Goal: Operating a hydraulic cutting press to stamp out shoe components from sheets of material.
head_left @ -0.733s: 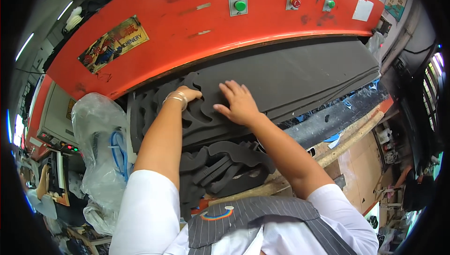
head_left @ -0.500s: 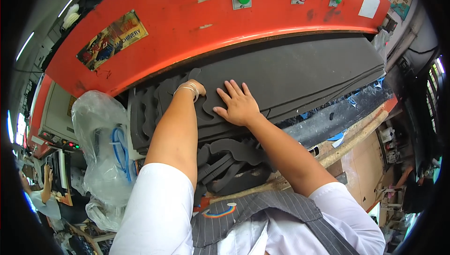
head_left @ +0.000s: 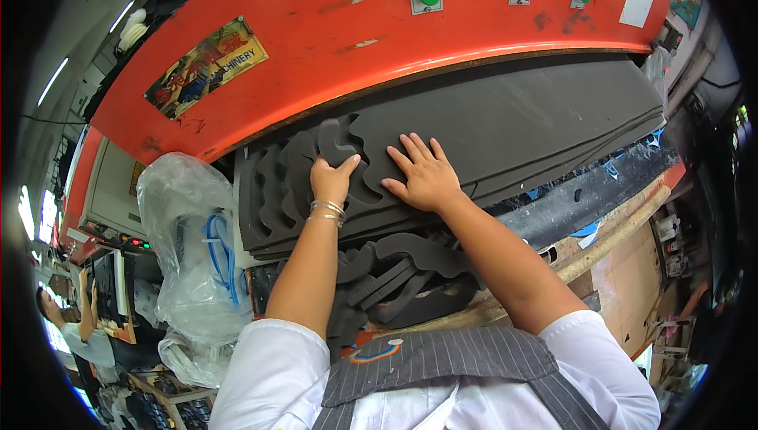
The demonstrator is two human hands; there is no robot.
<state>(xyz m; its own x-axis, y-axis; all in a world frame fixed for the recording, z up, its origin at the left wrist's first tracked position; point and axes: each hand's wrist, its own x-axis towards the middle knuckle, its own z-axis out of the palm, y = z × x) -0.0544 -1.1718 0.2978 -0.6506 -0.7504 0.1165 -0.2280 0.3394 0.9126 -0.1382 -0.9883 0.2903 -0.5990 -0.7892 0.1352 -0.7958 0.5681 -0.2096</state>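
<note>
A stack of dark grey foam sheets [head_left: 521, 114] lies in front of me, its left part cut into wavy shapes. My left hand [head_left: 332, 179] grips a wavy foam strip [head_left: 335, 139] at that cut end, thumb on its right side; the fingers are partly hidden. To the right, my right hand [head_left: 425, 174] rests flat on the top sheet with its fingers spread, close to the wavy cut edge. More wavy foam pieces [head_left: 272, 185] stand side by side left of my left hand.
Behind the foam rises a red machine beam [head_left: 332, 43] with green and red buttons. Loose foam offcuts [head_left: 410, 280] are heaped below my arms. A clear plastic bag [head_left: 185, 232] hangs at the left. A wooden edge [head_left: 624, 221] runs along the near right. Another person [head_left: 83, 327] is far left.
My left hand has drawn back toward me, and the wavy strip now shows more fully in it, apart from the sheet's cut edge. My right hand stays flat on the sheet. The view has shifted slightly.
</note>
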